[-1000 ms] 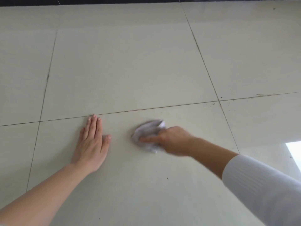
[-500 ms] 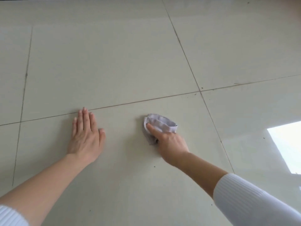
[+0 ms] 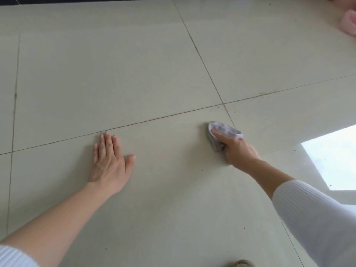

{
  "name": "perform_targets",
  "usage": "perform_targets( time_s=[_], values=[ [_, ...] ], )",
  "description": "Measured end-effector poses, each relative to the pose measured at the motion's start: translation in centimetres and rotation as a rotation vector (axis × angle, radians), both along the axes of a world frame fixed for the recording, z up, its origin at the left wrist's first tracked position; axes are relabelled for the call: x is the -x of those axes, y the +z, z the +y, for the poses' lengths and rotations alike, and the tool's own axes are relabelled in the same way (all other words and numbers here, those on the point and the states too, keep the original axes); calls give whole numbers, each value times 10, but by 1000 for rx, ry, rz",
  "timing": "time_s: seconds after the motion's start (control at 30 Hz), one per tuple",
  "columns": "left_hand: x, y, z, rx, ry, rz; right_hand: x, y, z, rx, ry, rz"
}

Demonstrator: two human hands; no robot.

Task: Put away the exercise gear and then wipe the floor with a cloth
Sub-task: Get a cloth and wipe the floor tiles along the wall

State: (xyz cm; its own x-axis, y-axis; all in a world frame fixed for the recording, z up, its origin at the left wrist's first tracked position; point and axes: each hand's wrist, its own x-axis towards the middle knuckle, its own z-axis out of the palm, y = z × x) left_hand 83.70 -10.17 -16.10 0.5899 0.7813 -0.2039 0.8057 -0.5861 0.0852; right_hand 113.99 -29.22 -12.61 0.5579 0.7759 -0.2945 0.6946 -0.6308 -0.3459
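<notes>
My right hand grips a crumpled pale grey cloth and holds it down on the cream tiled floor, close to a crossing of grout lines. Part of the cloth is hidden under my fingers. My left hand lies flat on the same tile to the left, palm down, fingers straight and together, thumb out to the side. No exercise gear shows clearly in view.
A pink object sits at the top right corner, cut off by the frame. A bright patch of window light falls on the floor at the right. Small dark specks dot the tiles. A greyish object peeks in at the bottom edge.
My right hand has slid the cloth to the right, away from my left hand, towards the grout crossing. My left hand has stayed flat on the tile.
</notes>
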Motion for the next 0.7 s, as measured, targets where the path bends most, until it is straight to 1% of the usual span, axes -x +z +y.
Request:
perform_targets(
  time_s=[0.13, 0.2, 0.27, 0.33, 0.47, 0.57, 0.6, 0.63, 0.7],
  values=[
    [-2, 2, 0, 25, 10, 10, 3, -12, -26, 5, -188, -113],
    [-3, 1, 0, 26, 15, -4, 26, -11, -30, 45, -205, -131],
    [-3, -1, 0, 26, 16, -24, 61, -9, -30, 69, -115, -115],
    [-4, -1, -1, 29, 22, -34, 102, -4, -29, 103, 44, -56],
    [-6, 2, 0, 36, 30, -18, 174, 11, -32, 120, 444, 133],
    [-4, 4, 1, 50, 27, 7, 192, 14, -33, 46, 742, 151],
    [-3, 4, 2, 54, 24, 12, 191, 11, -32, 58, 787, 174],
    [-2, 4, 2, 54, 21, 11, 185, 10, -28, 77, 784, 182],
    [-2, 5, 3, 55, 23, 13, 163, 11, -21, 100, 666, 93]
  ],
)
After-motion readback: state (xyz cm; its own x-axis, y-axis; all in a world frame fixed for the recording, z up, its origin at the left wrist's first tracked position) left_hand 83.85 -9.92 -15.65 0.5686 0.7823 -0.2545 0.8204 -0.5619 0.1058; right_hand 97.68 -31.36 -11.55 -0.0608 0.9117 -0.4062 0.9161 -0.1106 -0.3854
